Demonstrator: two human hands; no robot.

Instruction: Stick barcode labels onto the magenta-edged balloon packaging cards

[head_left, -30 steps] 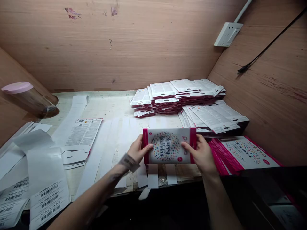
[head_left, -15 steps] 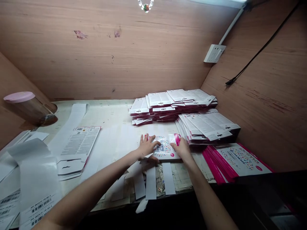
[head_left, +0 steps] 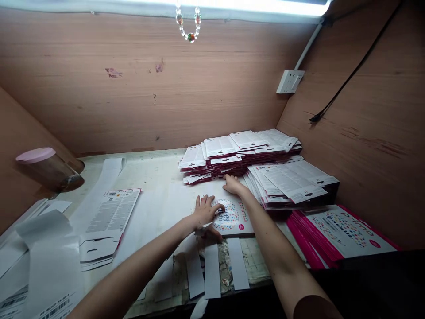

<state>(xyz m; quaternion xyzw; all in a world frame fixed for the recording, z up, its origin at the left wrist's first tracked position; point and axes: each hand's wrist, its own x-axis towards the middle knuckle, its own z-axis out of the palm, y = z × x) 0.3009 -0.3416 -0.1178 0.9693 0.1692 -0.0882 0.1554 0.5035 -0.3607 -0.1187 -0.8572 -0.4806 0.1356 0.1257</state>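
Observation:
A flat white carton (head_left: 245,226) printed with coloured dots, "happy" lettering and a pink "prima" lies in front of me. My left hand (head_left: 204,215) rests across its left side, fingers spread, the thumb by the near edge. A small white paper piece (head_left: 203,229) shows by the left wrist. At the carton's far edge is my right hand (head_left: 233,184), fingers bent down and together; whatever they pinch, if anything, is hidden. White paper strips (head_left: 211,270) stick out over the table's near edge, below the carton.
Stacked cartons (head_left: 222,146) fill the back right, beside a second pile (head_left: 285,181). Pink-edged cartons (head_left: 352,235) lie at right. On the left are an upturned carton (head_left: 111,217), a barcode label sheet (head_left: 49,261) and a pink-lidded jar (head_left: 49,170). Beads (head_left: 191,36) hang overhead.
My right hand has moved from the carton's right end to its far edge, uncovering the "prima" lettering. The left hand stays on the carton. The view has tilted up, showing the lamp.

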